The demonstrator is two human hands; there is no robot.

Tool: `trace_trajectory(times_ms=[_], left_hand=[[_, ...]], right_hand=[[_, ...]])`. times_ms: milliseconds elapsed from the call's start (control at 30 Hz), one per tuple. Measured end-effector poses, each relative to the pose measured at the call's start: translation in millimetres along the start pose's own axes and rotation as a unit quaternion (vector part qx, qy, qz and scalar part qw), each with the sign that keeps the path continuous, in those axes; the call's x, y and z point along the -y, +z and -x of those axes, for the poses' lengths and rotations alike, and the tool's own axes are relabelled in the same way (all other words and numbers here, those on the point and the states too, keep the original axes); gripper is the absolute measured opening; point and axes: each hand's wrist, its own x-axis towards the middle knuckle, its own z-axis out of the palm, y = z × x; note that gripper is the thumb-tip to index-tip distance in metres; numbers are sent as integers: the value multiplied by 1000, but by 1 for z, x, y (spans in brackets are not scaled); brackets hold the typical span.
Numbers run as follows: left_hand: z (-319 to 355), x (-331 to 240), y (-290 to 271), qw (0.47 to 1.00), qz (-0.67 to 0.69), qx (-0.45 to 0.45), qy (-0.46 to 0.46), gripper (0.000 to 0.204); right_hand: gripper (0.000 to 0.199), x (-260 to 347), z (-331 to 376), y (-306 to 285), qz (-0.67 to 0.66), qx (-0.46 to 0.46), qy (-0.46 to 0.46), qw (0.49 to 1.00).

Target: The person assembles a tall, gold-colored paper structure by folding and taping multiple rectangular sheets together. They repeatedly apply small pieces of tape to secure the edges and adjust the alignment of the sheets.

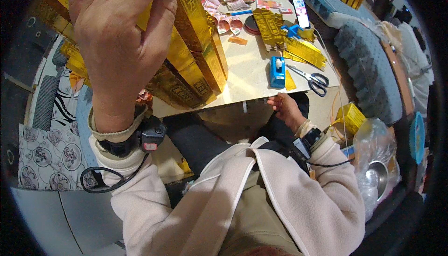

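Observation:
My left hand (122, 32) is raised close to the camera at the upper left. Its bent fingers and thumb lie around the upper part of a tall stack of gold paper blocks (190, 64), with the fingertips hidden or beyond the top edge. The stack stands at the table's left front corner. By the front edge my right hand (288, 111) is turned partly palm up, its fingers loosely curled and apart, with nothing visible in them. Just beyond it are a blue tape dispenser (277, 73) and dark-handled scissors (313, 79).
On the pale table (247, 76) lie flat gold paper pieces (304, 53), a lit phone (300, 12), a thin cable, and several pink wrappers (226, 3). To the right stand a blue padded seat (368, 71), a yellow basket (351, 117) and a clear plastic bag (380, 155).

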Motion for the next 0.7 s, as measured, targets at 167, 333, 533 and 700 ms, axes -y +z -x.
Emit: trace_trajectory(times_ms=[167, 333, 533, 700], left_hand=[[9, -9, -18, 987, -146, 69, 3, 17], [10, -15, -28, 982, -157, 95, -38, 19], [11, 9, -11, 1000, 4, -5, 1, 17], [19, 1, -21, 995, 3, 92, -27, 30]], right_hand=[[27, 0, -5, 7, 42, -23, -16, 999], [23, -2, -4, 8, 101, -33, -66, 992], [19, 31, 27, 41, 99, -28, -163, 981], [14, 69, 62, 69, 40, 141, -284, 948]])
